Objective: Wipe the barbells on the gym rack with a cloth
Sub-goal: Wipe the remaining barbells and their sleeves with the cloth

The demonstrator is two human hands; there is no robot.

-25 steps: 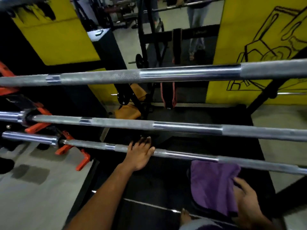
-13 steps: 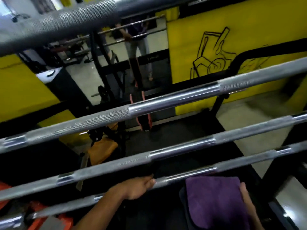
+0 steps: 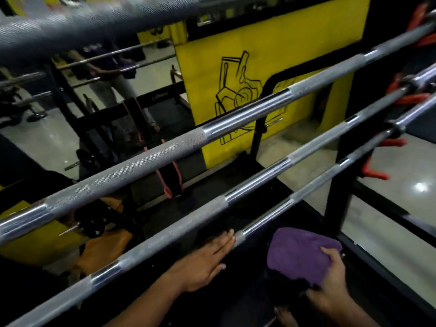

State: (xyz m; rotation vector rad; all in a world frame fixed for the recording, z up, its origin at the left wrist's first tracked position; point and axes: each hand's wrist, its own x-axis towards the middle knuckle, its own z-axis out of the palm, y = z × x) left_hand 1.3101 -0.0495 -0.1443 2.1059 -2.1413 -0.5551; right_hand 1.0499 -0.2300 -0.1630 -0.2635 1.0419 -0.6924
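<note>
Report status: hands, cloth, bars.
Left hand flat on lowest barbell. Right hand grips purple cloth, just below the bar. Nothing in the way.

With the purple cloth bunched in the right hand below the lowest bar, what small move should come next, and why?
Probably lift the right hand so the purple cloth wraps the lowest barbell: the cloth sits just beneath it, not touching, while the left hand rests flat on that bar.
</note>
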